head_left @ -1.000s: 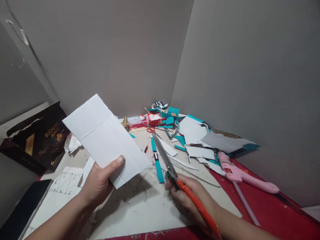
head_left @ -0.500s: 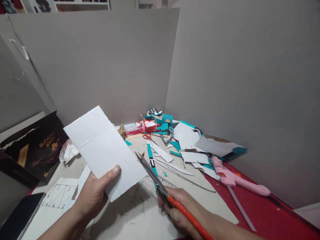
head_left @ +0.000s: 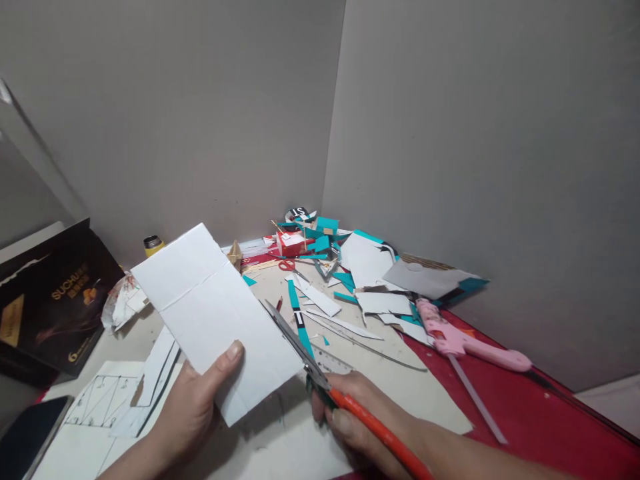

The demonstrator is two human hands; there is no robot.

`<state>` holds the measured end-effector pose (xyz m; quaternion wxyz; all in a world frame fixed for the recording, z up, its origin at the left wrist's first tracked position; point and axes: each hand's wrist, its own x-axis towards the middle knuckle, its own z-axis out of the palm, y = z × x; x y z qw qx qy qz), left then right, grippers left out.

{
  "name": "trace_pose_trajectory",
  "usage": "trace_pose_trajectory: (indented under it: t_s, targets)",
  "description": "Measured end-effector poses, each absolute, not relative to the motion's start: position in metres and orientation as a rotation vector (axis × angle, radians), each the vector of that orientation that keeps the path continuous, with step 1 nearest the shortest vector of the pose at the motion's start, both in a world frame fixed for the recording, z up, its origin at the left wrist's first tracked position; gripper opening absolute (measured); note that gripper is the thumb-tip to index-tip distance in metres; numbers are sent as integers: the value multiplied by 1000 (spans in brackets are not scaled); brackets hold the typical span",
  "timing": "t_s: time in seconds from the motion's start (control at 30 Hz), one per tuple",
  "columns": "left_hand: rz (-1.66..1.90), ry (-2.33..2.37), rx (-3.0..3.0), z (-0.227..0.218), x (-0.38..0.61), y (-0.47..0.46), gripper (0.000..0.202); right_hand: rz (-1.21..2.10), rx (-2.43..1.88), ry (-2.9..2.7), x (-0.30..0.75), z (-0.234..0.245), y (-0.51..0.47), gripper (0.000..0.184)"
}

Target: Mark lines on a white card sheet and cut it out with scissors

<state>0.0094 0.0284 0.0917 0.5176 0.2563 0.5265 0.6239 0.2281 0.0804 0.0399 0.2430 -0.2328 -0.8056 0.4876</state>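
My left hand (head_left: pixel 193 407) grips a white creased card sheet (head_left: pixel 215 317) by its near edge, thumb on top, holding it tilted above the desk. My right hand (head_left: pixel 357 420) is closed on orange-handled scissors (head_left: pixel 320 373). Their metal blades point up and to the left, and they meet the right edge of the white card.
A pile of teal and white card scraps (head_left: pixel 350 267) lies at the back corner. A pink glue gun (head_left: pixel 463 340) rests on the red table (head_left: pixel 540 420) to the right. A dark box (head_left: pixel 47 303) stands at left, and a drawn paper sheet (head_left: pixel 97 403) lies under my left arm. Grey partition walls enclose the desk.
The scissors have swung left from the open desk until their blades reached the card's right edge. My left hand has kept hold of the card, lowering it slightly.
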Motion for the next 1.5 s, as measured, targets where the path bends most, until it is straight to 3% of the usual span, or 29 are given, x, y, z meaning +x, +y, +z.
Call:
trace_pose_trajectory:
  t_s: [0.5, 1.0, 1.17, 1.5]
  targets:
    - [1385, 1215, 546, 106, 14, 21, 71, 1402, -651, -2144, 229, 50, 76, 59]
    - [1387, 1211, 654, 99, 16, 18, 41, 1284, -558, -2254, 229, 55, 76, 43]
    - [1377, 1236, 653, 99, 17, 18, 52, 1337, -559, -2223, 228, 55, 74, 41]
    - [1418, 1215, 620, 98, 16, 18, 52, 1356, -561, -2245, 230, 65, 75, 38]
